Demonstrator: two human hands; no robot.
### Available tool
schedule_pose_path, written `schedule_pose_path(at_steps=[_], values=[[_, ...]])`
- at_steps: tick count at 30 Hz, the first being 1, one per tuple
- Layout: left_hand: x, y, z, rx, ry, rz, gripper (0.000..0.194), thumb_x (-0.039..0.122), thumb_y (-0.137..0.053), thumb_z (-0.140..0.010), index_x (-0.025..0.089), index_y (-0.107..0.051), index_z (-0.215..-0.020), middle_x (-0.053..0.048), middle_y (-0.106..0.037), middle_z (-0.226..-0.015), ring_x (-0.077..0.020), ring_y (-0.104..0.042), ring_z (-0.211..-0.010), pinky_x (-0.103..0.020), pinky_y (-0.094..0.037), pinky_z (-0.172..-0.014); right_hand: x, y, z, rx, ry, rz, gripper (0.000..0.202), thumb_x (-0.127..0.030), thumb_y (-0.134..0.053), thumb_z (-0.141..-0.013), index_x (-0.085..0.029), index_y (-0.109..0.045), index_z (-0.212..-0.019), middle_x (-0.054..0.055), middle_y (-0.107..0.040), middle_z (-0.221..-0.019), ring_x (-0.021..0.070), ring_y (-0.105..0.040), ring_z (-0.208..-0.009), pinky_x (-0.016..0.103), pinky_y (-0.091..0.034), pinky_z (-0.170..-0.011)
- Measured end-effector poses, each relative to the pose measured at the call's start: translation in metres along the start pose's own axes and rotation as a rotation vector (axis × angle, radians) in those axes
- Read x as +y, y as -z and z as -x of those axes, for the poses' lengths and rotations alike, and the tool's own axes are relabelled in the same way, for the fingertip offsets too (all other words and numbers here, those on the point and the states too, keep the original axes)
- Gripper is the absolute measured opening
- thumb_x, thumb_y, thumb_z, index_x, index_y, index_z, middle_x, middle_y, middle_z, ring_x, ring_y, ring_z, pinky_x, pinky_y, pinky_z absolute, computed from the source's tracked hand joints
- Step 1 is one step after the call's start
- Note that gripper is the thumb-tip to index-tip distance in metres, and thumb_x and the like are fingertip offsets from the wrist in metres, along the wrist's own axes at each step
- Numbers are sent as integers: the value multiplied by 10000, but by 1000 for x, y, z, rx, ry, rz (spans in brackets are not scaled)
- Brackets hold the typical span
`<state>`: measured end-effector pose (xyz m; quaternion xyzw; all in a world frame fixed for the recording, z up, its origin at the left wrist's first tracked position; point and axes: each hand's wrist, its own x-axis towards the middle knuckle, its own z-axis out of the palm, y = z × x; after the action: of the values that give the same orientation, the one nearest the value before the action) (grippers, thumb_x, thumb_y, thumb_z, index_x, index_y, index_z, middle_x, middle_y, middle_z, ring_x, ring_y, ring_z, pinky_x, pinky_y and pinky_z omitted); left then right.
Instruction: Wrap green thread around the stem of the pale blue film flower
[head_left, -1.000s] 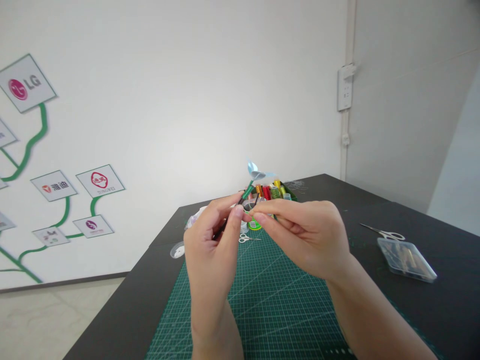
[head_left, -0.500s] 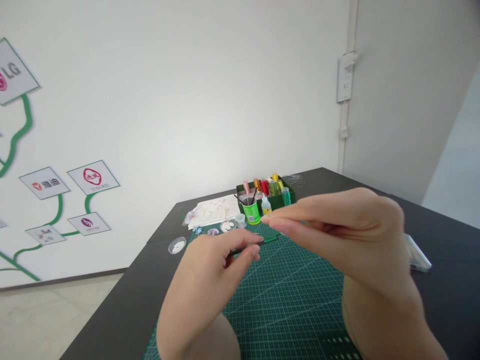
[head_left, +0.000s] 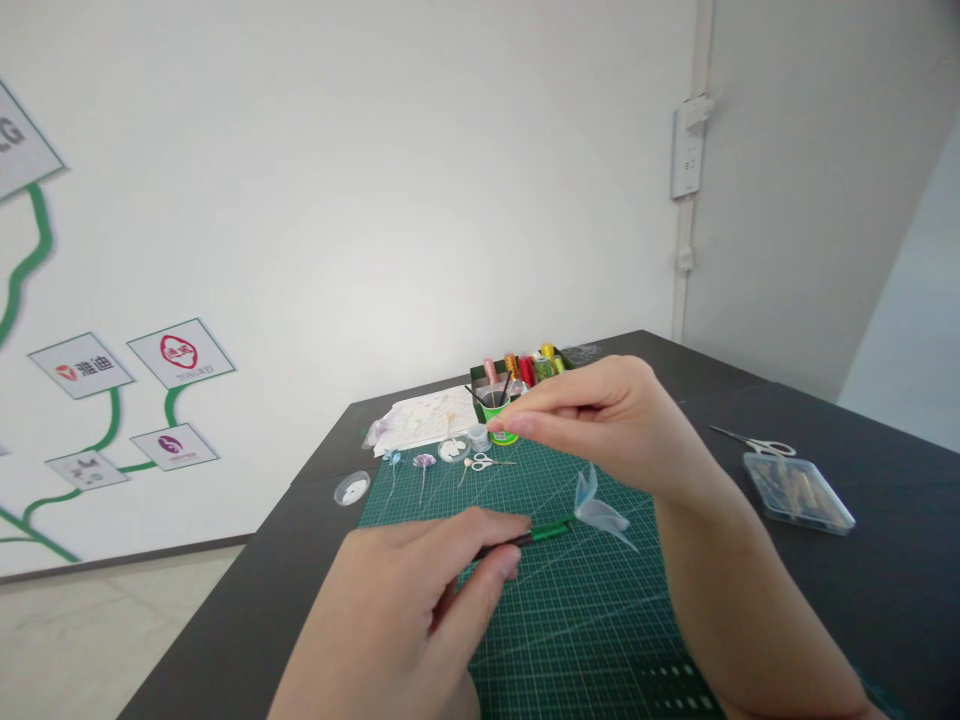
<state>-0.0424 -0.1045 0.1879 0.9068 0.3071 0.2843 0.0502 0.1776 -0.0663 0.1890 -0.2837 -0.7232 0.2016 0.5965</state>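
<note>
My left hand is closed around a slim black stick with a green end, thumb and forefinger gripping its dark part. At the green end sits a pale blue, translucent petal piece, shaped like small wings, with a thin tail pointing right. My right hand is raised farther forward, its thumb and forefinger pinched together in front of the green can. Whatever lies between those fingertips is too fine to make out. Under both hands lies a green cutting mat.
At the back stand the green can with brushes and a box of thread spools. Small scissors, flowers on wires and dishes lie left of them. On the right are larger scissors and a clear plastic case.
My right hand has moved left and farther away, still pinched. My left hand has come lower and nearer with the stick; the petal piece at its green end is now in sight.
</note>
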Motion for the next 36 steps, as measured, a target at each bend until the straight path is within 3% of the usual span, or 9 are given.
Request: schedule_pose_path(at_steps=[8, 13, 17, 22, 26, 30, 32, 34, 36], values=[[0, 9, 9, 139, -49, -126, 161, 298, -571, -1040, 291, -721, -1097, 72, -802, -807, -92, -696, -560, -167, -521, -514, 15, 5, -5, -191, -71, -67, 217, -332, -777, -882, -142, -859, -814, 57, -717, -652, 89, -463, -507, 254, -289, -447], [1, 10, 9, 154, -36, -153, 158, 296, -584, -1032, 298, -722, -1107, 75, -797, -789, -84, -663, -497, -172, -506, -477, 16, 5, -3, -64, -8, -11, 270, -398, -778, -897, -148, -864, -842, 48, -689, -610, 96, -472, -512, 266, -283, -455], [4, 8, 10, 176, -26, -89, 148, 286, -606, -1018, 316, -714, -1115, 72, -823, -866, -98, -740, -599, -162, -564, -535, 16, 5, -3, -114, 4, 6, 286, -416, -770, -901, -154, -858, -827, 38, -682, -613, 98, -490, -530, 254, -296, -455], [11, -2, 10, 514, 138, -41, 341, 307, -655, -989, 405, -665, -1316, 64, -833, -943, -151, -800, -761, -213, -654, -650, 18, 4, -5, -167, 18, -42, 236, -381, -755, -911, -177, -851, -842, -23, -553, -521, 83, -397, -493, 242, -273, -443], [16, -13, -10, 935, 279, 6, 155, 310, -677, -983, 330, -787, -1090, 34, -826, -1002, -201, -784, -858, -345, -680, -775, 17, 3, -5, -154, 23, -86, 176, -305, -740, -919, -181, -856, -964, -83, -356, -463, 71, -257, -469, 242, -208, -437], [11, -20, -30, 999, 316, 72, 156, 291, -681, -983, 297, -804, -1079, 36, -820, -925, -167, -756, -798, -315, -648, -757, 23, 4, -8, -200, -30, -255, 220, -364, -744, -915, -165, -836, -941, -86, -348, -481, 73, -243, -471, 253, -166, -442], [6, -21, -35, 984, 275, 121, 163, 277, -696, -974, 297, -804, -1094, 47, -816, -903, -142, -737, -748, -281, -622, -701, 27, 4, -10, -158, -71, -353, 311, -468, -709, -933, -171, -801, -927, -90, -335, -501, 79, -238, -479, 252, -173, -449], [2, -21, -37, 989, 253, 154, 166, 250, -694, -966, 281, -807, -1083, 45, -808, -861, -117, -688, -655, -255, -566, -593, 31, 3, -12, 1, -121, -349, 361, -522, -638, -972, -180, -735, -907, -84, -354, -546, 87, -290, -510, 241, -251, -482], [0, -22, -39, 988, 240, 173, 172, 226, -683, -962, 261, -811, -1072, 38, -801, -831, -99, -636, -588, -242, -508, -517, 32, -1, -13, 203, -142, -195, 292, -483, -639, -978, -192, -665, -958, -43, -512, -683, 105, -450, -627, 246, -391, -592]])
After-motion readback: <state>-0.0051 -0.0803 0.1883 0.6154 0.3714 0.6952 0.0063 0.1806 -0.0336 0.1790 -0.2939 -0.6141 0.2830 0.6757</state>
